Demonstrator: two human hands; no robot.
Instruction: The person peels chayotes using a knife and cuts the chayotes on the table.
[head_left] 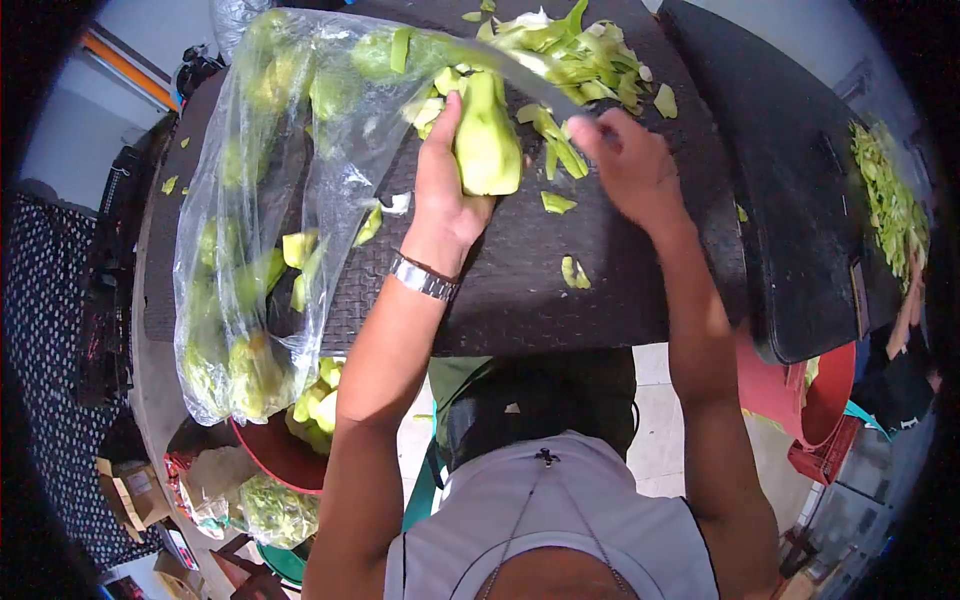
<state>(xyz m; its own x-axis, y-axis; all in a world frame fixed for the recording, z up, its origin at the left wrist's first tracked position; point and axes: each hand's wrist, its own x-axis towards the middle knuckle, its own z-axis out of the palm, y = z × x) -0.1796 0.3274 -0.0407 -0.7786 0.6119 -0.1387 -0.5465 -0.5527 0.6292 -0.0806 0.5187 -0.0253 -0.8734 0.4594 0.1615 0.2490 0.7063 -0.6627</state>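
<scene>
My left hand [450, 195], with a metal watch [424, 278] on its wrist, is wrapped round a pale green peeled vegetable [487, 145] above the dark textured table [540, 320]. To the right of it, my right hand [630, 155] is raised with its fingers closed on the handle of a motion-blurred blade [530, 82], which points up and left. Green peelings [590, 60] lie heaped behind the hands, and loose strips [560, 145] lie between them. A clear plastic bag [340, 170] of green vegetables spreads along the left side.
A black board [790, 240] stands at the right, with more peelings [885, 190] beyond it. Below the table's left edge is a red container [275, 452] with peeled pieces. Another red bucket [828, 400] is at the lower right.
</scene>
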